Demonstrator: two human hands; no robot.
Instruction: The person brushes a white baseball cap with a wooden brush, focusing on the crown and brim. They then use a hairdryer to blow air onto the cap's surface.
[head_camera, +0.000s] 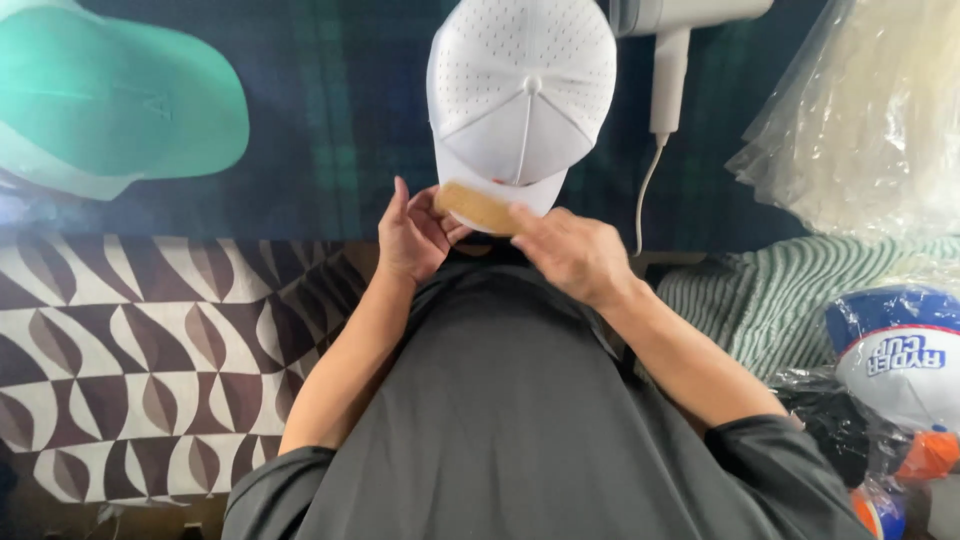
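Dark plaid cloth lies under the white cap (522, 95) just beyond your hands, left hand (412, 235) and right hand (570, 252) pinching a tan patch (477, 207) at its brim, where loosened fingers could let it slide crooked.

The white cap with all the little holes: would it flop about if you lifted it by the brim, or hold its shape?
The white cap would probably hold its shape: its crown stands domed on the dark plaid cloth. It looks light, being thin perforated fabric. The brim appears stiff, since the left hand and right hand pinch it without it sagging.
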